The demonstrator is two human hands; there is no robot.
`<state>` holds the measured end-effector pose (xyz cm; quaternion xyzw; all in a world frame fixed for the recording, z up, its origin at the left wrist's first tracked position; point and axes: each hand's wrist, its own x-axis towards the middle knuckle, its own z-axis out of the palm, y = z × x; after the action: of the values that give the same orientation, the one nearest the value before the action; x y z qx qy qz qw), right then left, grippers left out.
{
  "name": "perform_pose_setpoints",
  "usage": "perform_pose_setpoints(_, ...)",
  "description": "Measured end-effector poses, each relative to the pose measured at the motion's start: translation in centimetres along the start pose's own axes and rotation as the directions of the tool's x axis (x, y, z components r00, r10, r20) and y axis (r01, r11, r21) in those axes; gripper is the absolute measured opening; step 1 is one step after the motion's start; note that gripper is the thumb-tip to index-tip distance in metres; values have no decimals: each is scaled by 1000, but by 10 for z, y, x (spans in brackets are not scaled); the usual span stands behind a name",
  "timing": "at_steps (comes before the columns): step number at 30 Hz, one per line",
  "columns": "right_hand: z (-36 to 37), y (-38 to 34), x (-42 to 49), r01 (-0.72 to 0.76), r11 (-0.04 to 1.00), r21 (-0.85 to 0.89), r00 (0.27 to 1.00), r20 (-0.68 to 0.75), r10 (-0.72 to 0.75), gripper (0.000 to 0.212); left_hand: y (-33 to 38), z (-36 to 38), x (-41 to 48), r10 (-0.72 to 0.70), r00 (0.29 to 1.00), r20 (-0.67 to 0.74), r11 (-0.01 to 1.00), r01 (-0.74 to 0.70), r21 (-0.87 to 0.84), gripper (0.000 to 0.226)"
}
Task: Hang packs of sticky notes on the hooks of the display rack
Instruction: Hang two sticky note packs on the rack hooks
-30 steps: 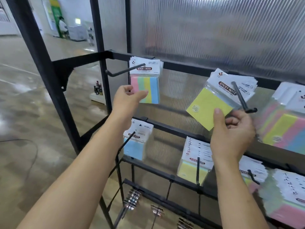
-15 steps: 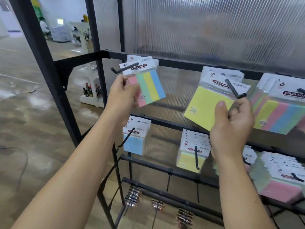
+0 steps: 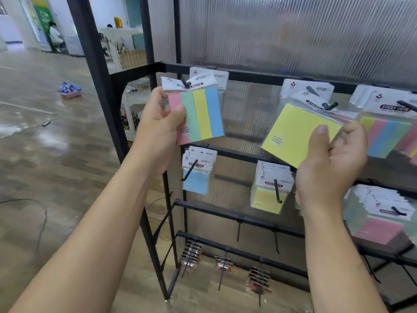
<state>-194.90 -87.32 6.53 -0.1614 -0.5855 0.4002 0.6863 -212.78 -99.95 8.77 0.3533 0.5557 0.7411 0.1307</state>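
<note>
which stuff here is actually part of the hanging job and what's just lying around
In the job: left hand gripping striped pack; right hand pinching yellow pack; left hook; middle hook; display rack.
Lying about: blue bundle on floor; black cable; clip packs, bottom row.

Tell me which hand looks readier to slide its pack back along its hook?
Probably the left hand: its striped pack hangs nearly straight, the hook tip showing at its header. The yellow pack in the right hand sits tilted.
</note>
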Motion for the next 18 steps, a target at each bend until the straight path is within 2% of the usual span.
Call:
perform_pose_setpoints(7,-9,-20,-11,34,999,-40,999,-8,-35,23,16,-9,-21,67,996,65,998,-67,-6,30)
perform_pose_setpoints(11,-19,-30,-21,24,1000,-16,1000,15,-24,20,16,5,-30,48,991,129,999,-48,-3,29)
perform_pose_setpoints(15,-38,-36,-27,-63,998,-21,995,75,65,23,0,23,-40,-13,980,199,1000,17,-16,25)
perform_pose_setpoints(18,-62,-40,-30,-182,983,-21,981,59,183,25,-15,46,-47,-67,956,284,996,81,-37,28)
